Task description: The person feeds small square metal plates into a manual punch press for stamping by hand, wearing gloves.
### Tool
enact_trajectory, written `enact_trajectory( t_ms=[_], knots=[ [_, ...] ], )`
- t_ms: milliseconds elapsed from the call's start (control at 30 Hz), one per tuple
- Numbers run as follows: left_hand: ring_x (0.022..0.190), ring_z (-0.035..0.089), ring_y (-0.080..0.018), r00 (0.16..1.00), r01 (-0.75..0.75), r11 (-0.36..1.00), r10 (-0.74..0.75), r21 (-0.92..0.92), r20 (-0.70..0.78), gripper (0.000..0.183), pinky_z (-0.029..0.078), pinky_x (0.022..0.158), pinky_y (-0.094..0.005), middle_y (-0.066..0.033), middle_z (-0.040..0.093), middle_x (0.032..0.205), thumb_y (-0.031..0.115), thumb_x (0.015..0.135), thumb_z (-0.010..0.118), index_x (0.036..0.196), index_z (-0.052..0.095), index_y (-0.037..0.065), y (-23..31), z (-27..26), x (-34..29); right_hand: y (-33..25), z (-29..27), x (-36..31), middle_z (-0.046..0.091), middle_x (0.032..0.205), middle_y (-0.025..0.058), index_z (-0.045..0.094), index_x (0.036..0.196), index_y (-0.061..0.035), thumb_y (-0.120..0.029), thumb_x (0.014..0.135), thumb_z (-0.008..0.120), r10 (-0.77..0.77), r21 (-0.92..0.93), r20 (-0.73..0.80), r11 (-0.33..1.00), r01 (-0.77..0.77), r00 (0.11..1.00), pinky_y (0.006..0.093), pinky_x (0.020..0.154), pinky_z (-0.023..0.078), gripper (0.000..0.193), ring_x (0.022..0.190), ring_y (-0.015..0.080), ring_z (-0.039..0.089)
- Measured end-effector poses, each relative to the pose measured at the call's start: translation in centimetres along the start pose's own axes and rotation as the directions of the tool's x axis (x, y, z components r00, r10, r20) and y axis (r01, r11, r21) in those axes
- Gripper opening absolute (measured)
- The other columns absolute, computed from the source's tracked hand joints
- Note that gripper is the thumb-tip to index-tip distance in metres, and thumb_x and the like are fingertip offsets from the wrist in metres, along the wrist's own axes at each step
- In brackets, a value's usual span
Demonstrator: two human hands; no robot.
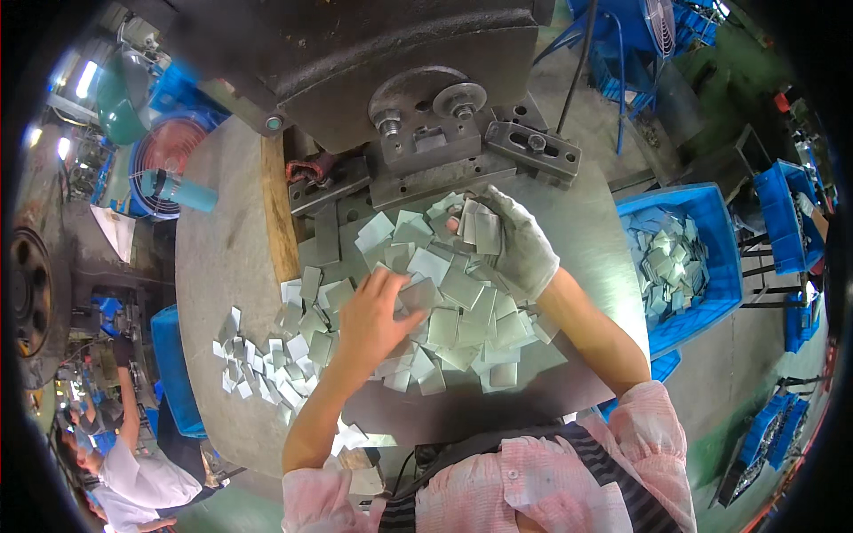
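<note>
Small flat metal plates (458, 289) lie in a loose heap on the worktable in front of the press. My bare left hand (373, 320) is over the left part of this heap, thumb and fingers closed around the edges of one metal plate (418, 296). On the heap's far right side, my right hand (526, 253) wears a whitish glove with a bare fingertip showing. It grips a few overlapping metal plates (482, 229) between thumb and fingers, just short of the press die (431, 142). The glove hides part of those plates.
Smaller metal pieces (267, 369) spread over the table's left side, beside a wooden strip (278, 213). A blue bin (702, 302) of plates stands at the right. Clamps (533, 151) flank the die. Another person (151, 471) works at the lower left.
</note>
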State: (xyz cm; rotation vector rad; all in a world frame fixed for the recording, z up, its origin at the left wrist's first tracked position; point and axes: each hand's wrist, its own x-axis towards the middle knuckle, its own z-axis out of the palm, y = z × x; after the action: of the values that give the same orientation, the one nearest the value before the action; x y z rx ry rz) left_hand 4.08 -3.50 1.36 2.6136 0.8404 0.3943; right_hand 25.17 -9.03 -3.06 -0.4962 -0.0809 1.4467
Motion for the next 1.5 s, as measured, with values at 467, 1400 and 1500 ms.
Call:
enact_trajectory(
  t_ms=[467, 1400, 1500],
  knots=[
    [0.059, 0.058, -0.0073, 0.900, 0.303, 0.306, -0.404, -0.902, 0.165, 0.011, 0.045, 0.052, -0.0235, 0.0011, 0.060, 0.068, 0.015, 0.081, 0.066, 0.081, 0.060, 0.006, -1.4, -0.1, 5.0, -0.6, -0.3, -2.4, 0.063, 0.100, 0.0101, 0.056, 0.105, -0.0091, -0.026, 0.092, 0.049, 0.084, -0.034, -0.071, 0.996, -0.087, 0.994, 0.0346, 0.063, 0.057, 0.023, 0.092, 0.0248, 0.064],
    [0.064, 0.065, -0.0168, 0.731, 0.102, -0.179, -0.654, -0.978, 0.196, 0.013, 0.053, 0.053, -0.0213, -0.0104, 0.066, 0.077, 0.013, 0.081, 0.066, 0.084, 0.060, 0.002, -0.1, 5.4, 14.3, -1.1, -0.6, -3.0, 0.061, 0.109, 0.0117, 0.052, 0.117, -0.0037, -0.027, 0.093, 0.046, 0.068, 0.006, 0.003, 0.998, -0.068, 0.998, 0.0380, 0.082, 0.052, 0.034, 0.098, 0.0253, 0.062],
    [0.056, 0.060, -0.0126, 0.855, 0.229, 0.048, -0.487, -0.972, 0.177, 0.013, 0.046, 0.048, -0.0200, -0.0074, 0.065, 0.072, 0.015, 0.082, 0.065, 0.080, 0.060, 0.003, 0.3, 3.6, 12.5, -1.0, 0.6, -1.9, 0.059, 0.110, 0.0111, 0.052, 0.114, -0.0066, -0.039, 0.094, 0.044, 0.015, -0.033, -0.030, 0.999, -0.016, 0.999, 0.0453, 0.090, 0.048, 0.040, 0.095, 0.0236, 0.060]
  ],
)
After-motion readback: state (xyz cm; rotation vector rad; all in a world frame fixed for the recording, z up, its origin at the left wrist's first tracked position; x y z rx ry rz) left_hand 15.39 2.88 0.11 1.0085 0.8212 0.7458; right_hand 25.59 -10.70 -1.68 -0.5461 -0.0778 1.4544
